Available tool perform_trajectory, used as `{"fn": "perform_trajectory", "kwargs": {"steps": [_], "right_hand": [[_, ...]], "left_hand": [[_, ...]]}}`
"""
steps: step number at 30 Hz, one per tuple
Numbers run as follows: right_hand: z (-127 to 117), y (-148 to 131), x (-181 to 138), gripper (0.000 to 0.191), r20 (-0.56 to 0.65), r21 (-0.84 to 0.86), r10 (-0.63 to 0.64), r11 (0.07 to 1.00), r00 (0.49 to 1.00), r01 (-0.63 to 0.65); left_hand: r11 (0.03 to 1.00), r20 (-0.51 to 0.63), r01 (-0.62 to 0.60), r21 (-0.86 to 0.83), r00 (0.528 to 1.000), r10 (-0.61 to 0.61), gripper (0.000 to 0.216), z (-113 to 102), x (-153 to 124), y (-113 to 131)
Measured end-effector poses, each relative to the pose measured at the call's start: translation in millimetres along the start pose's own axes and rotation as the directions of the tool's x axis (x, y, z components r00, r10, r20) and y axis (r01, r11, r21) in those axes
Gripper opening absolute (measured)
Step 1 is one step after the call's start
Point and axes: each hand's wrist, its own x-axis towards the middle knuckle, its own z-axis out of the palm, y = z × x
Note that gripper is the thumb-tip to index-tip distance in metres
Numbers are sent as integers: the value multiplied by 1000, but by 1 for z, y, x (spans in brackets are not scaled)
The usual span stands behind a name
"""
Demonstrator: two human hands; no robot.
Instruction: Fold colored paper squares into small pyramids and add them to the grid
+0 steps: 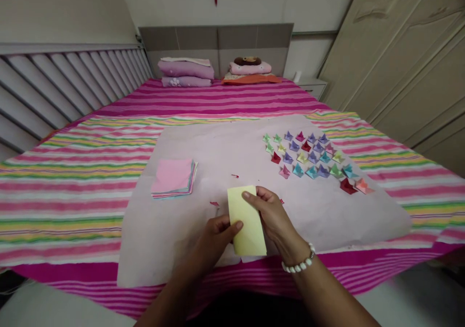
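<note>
A pale yellow sheet of paper [247, 237], which looks folded into an upright rectangle, is held up between both hands over the large pale paper on the bed. My left hand [218, 235] grips its left edge, thumb on the front and fingers behind. At the upper right edge my right hand [269, 208] pinches it the same way, with a white bead bracelet [300, 268] on the wrist. To the left lies a stack of coloured square papers [172, 176], pink on top. Several small folded paper boats [312, 171] in many colours stand at the right.
The large pale paper [218, 147] covers part of a striped bedspread [83, 186]. Small red paper scraps [214, 203] lie near the hands. Folded purple bedding [187, 70] and a pink pillow [250, 69] rest by the headboard [198, 38]. A railing [72, 80] runs along the left, a wardrobe [407, 51] along the right.
</note>
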Motion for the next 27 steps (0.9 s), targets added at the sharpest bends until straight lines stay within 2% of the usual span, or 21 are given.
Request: {"fn": "perform_trajectory", "kwargs": {"steps": [3,6,8,14,19,21,24,27], "right_hand": [[-1,-1,0,31,-76,8,-68,998,995,69],[-1,-1,-2,33,-65,-13,-69,998,996,68],[0,0,-4,33,-35,-9,-51,999,998,51],[-1,-1,-16,25,112,-12,1,1000,994,1],[-6,0,-24,27,331,-59,12,998,944,8],[-8,3,-24,23,325,-66,-19,997,946,43],[-10,5,-21,21,270,-81,-55,994,961,80],[-14,5,-22,31,251,-128,-120,979,960,156]], "left_hand": [[999,9,24,41,1000,-24,33,-2,-1,-1],[999,24,2,38,1000,-3,30,-4,-1,3],[999,-5,-22,23,1000,22,30,-5,0,9],[992,-162,-55,-109,986,37,32,-3,5,24],[982,-275,-134,-131,957,94,33,-7,6,33],[980,-261,-140,-141,960,100,33,-9,5,35],[978,-146,-93,-189,987,66,33,-10,5,36],[974,-129,-64,-217,991,36,32,-10,5,34]]}}
